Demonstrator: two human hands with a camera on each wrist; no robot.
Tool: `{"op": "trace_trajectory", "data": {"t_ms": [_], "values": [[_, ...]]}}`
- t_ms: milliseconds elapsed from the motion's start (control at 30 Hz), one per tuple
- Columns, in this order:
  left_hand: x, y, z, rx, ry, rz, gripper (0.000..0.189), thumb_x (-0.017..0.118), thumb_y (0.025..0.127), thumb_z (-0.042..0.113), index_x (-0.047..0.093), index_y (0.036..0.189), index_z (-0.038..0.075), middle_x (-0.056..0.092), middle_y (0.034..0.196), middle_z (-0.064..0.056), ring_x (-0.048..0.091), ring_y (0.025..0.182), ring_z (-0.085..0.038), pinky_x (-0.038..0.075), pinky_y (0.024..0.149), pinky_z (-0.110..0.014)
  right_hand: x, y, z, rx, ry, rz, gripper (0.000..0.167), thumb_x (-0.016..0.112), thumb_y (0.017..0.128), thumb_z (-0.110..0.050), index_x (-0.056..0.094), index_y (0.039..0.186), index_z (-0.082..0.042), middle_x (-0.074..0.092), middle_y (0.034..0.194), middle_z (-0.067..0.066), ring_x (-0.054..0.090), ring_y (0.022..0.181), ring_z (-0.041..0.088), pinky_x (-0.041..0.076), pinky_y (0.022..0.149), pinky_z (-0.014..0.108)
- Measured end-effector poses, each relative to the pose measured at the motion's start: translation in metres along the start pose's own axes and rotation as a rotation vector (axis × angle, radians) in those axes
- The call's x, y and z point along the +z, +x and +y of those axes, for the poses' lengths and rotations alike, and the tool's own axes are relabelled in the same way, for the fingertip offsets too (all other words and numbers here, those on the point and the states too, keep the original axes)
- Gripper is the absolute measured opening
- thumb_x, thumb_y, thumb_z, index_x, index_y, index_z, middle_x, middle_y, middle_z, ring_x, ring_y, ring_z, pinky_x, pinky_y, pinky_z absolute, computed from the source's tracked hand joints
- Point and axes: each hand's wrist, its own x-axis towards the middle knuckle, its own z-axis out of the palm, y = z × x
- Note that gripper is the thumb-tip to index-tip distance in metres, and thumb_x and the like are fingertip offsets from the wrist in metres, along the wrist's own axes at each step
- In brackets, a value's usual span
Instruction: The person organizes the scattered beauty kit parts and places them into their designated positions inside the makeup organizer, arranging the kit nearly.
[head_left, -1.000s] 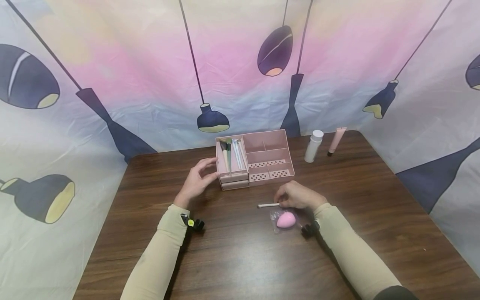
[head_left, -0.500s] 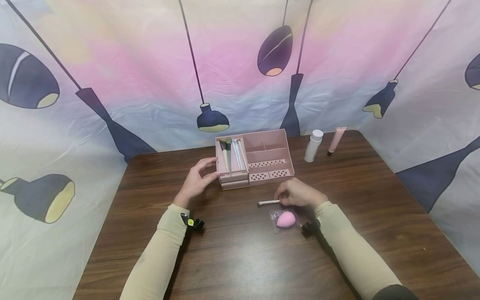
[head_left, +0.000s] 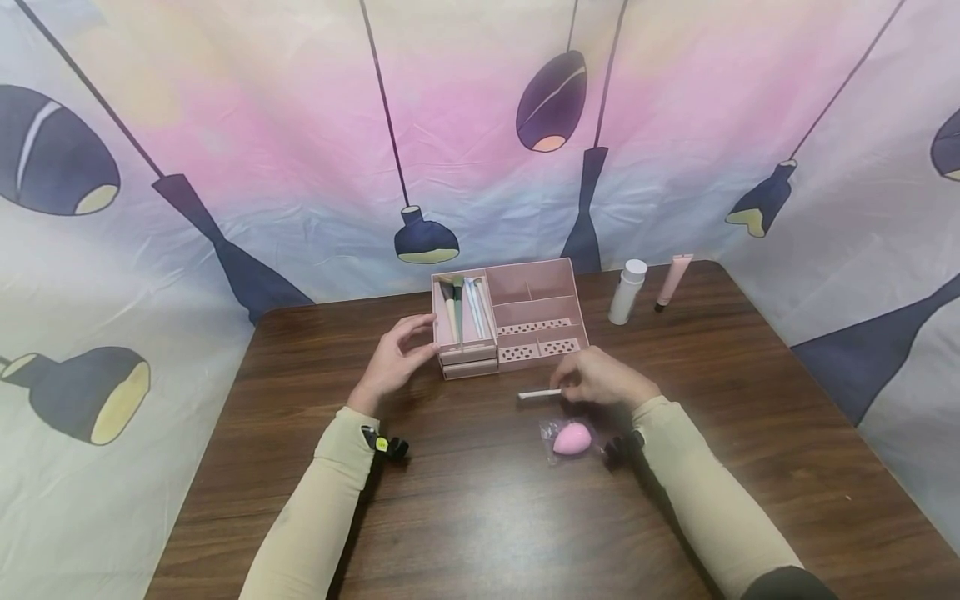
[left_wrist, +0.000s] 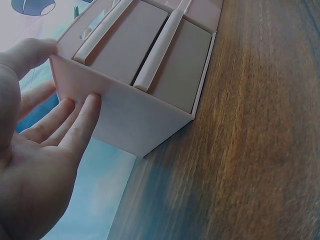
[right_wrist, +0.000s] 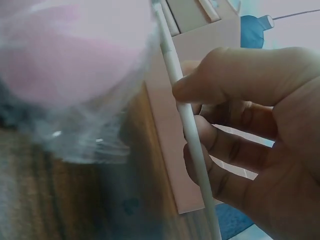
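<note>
My right hand (head_left: pixel 606 379) pinches a slim makeup brush (head_left: pixel 538 393) with a white handle between thumb and fingers, its head pointing left. In the right wrist view the brush handle (right_wrist: pixel 187 120) runs past the fingertips. A pink makeup organizer (head_left: pixel 551 275) stands at the back of the table. My left hand (head_left: pixel 390 358) rests against its left side; in the left wrist view the fingers (left_wrist: pixel 90 107) are spread and lightly bent on the side wall, the thumb at the front edge. Several makeup brushes (head_left: pixel 459 304) lie in the organizer's left compartment, above two drawers (head_left: pixel 471 367).
A pink makeup sponge (head_left: pixel 572 438) in clear plastic wrap lies on the table (head_left: pixel 465 517) just in front of my right hand. To the right of the organizer stand a white bottle (head_left: pixel 627 293) and a pink tube (head_left: pixel 673 283). A patterned cloth (head_left: pixel 300 167) hangs behind.
My right hand has lifted and moved a little away from me toward the organizer, with the brush in it. The left hand stays where it was.
</note>
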Motion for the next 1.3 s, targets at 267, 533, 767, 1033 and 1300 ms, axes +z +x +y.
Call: {"op": "trace_trajectory", "data": {"t_ms": [267, 533, 767, 1033, 1300], "values": [[0.000, -0.001, 0.004, -0.008, -0.002, 0.001, 0.051, 0.066, 0.091, 0.001, 0.049, 0.138, -0.005, 0.043, 0.141, -0.022, 0.044, 0.130, -0.039, 0.053, 0.099, -0.022, -0.007, 0.002, 0.000, -0.029, 0.009, 0.020, 0.021, 0.072, 0.075, -0.005, 0.074, 0.090, -0.020, 0.066, 0.080, -0.011, 0.058, 0.072, 0.005, 0.054, 0.064, 0.019], [0.003, -0.006, 0.028, -0.003, 0.018, -0.011, 0.051, 0.065, 0.090, -0.003, 0.046, 0.136, -0.013, 0.042, 0.140, -0.027, 0.044, 0.129, -0.044, 0.053, 0.099, -0.025, -0.017, 0.004, -0.005, -0.033, 0.010, 0.038, 0.021, 0.073, 0.075, -0.005, 0.074, 0.089, -0.021, 0.066, 0.079, -0.011, 0.058, 0.071, 0.005, 0.055, 0.064, 0.020], [0.003, -0.006, 0.026, -0.006, -0.005, -0.010, 0.052, 0.065, 0.090, -0.004, 0.045, 0.136, -0.013, 0.041, 0.141, -0.028, 0.043, 0.129, -0.045, 0.054, 0.099, -0.026, -0.026, 0.007, -0.008, -0.036, 0.021, 0.060, 0.022, 0.071, 0.077, -0.004, 0.074, 0.090, -0.021, 0.065, 0.080, -0.011, 0.058, 0.073, 0.006, 0.056, 0.065, 0.022], [0.004, -0.006, 0.027, -0.009, -0.012, -0.012, 0.052, 0.065, 0.090, -0.003, 0.045, 0.136, -0.013, 0.040, 0.141, -0.028, 0.043, 0.130, -0.045, 0.054, 0.099, -0.025, -0.035, 0.014, -0.007, -0.072, 0.012, 0.114, 0.022, 0.070, 0.075, -0.002, 0.075, 0.090, -0.017, 0.067, 0.082, -0.008, 0.059, 0.074, 0.008, 0.057, 0.067, 0.025], [0.004, -0.005, 0.028, 0.006, -0.008, -0.014, 0.051, 0.065, 0.090, -0.003, 0.046, 0.136, -0.013, 0.041, 0.140, -0.030, 0.042, 0.129, -0.048, 0.054, 0.099, -0.025, -0.043, 0.022, -0.008, -0.082, -0.032, 0.152, 0.020, 0.070, 0.075, -0.004, 0.076, 0.091, -0.015, 0.070, 0.087, -0.006, 0.061, 0.078, 0.009, 0.057, 0.072, 0.026]]}}
